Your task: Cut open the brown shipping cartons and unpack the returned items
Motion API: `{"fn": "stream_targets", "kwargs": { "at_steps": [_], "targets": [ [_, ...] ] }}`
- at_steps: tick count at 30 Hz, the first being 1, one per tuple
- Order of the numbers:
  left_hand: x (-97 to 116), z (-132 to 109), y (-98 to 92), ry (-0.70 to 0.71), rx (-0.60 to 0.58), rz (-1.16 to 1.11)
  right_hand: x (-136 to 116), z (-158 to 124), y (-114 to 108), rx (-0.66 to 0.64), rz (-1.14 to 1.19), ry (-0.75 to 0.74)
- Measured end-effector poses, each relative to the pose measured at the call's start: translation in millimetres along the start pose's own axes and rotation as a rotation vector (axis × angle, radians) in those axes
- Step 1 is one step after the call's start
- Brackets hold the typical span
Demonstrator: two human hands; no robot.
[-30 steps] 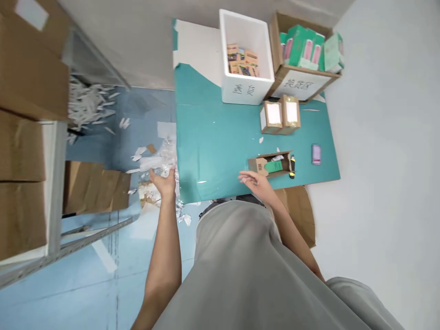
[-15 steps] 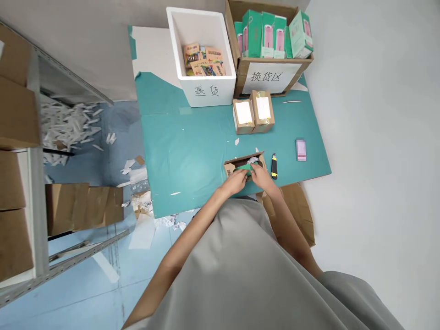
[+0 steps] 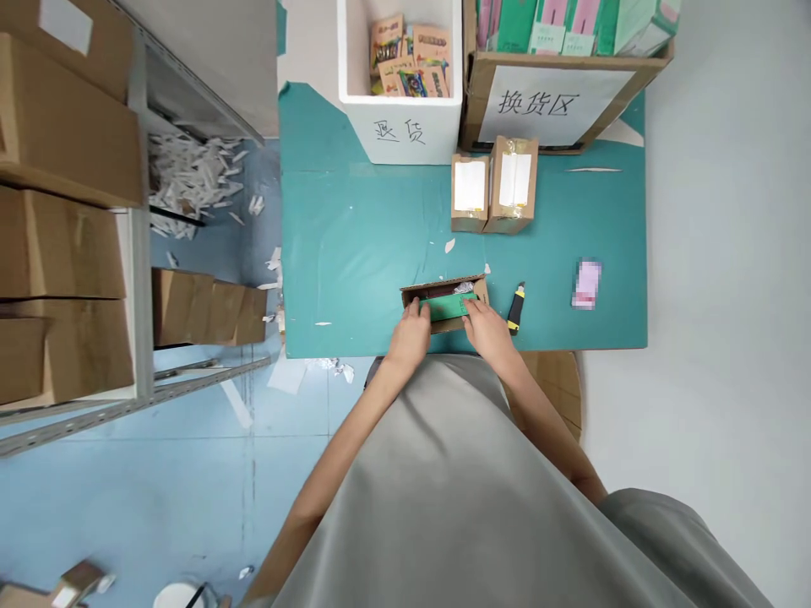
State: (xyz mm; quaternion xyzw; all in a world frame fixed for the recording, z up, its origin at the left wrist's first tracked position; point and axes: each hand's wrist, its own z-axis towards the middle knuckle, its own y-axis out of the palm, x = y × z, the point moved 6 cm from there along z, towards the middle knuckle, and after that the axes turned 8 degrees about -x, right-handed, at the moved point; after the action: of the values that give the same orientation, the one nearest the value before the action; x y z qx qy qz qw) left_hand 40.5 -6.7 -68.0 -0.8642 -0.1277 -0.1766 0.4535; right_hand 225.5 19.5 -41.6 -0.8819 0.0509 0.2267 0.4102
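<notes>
A small open cardboard box (image 3: 443,289) lies near the front edge of the teal table (image 3: 367,253), with a green packet (image 3: 447,306) inside it. My left hand (image 3: 410,331) grips the box's left end, fingers curled on it. My right hand (image 3: 487,328) rests at the box's right side, fingertips on the green packet. A yellow-and-black utility knife (image 3: 518,306) lies just right of my right hand.
Two sealed small cartons (image 3: 494,184) stand mid-table. Behind them are a white foam bin (image 3: 399,84) of colourful packets and a labelled cardboard box (image 3: 551,101) of green cartons. A pink item (image 3: 586,284) lies at right. Shelving with cartons (image 3: 63,219) and paper scraps (image 3: 190,173) are at left.
My left hand came from the table's left edge over to the open box. Both hands now hold the box and the green packet; the view shifted closer.
</notes>
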Motion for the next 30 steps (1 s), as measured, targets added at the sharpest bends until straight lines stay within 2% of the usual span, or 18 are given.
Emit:
{"fn": "stream_targets", "kwargs": {
  "at_steps": [4, 7, 10, 14, 21, 26, 30],
  "targets": [
    [25.5, 44.3, 21.9, 0.008, -0.122, 0.128, -0.3, 5.1, 4.6, -0.017, -0.053, -0.031],
    [31.0, 74.8, 32.8, -0.031, -0.209, 0.219, 3.9, -0.1, 5.6, 0.001, -0.076, -0.060],
    [32.1, 89.4, 37.4, -0.031, -0.248, 0.248, 11.5, -10.2, 4.2, 0.067, -0.082, -0.068],
    [32.9, 87.7, 38.9, -0.030, -0.264, 0.275, 23.4, -21.1, 6.8, 0.159, -0.044, -0.078],
    [33.4, 80.7, 25.5, -0.105, -0.228, 0.293, 35.4, -16.2, 24.9, 0.274, 0.133, -0.240],
    [47.0, 72.7, 2.6, -0.095, -0.209, 0.282, 48.2, -5.6, 36.2, 0.371, 0.275, -0.257],
    [65.1, 52.6, -22.4, -0.041, -0.147, 0.281, 54.8, -3.6, 33.3, 0.453, 0.416, -0.228]
  ]
}}
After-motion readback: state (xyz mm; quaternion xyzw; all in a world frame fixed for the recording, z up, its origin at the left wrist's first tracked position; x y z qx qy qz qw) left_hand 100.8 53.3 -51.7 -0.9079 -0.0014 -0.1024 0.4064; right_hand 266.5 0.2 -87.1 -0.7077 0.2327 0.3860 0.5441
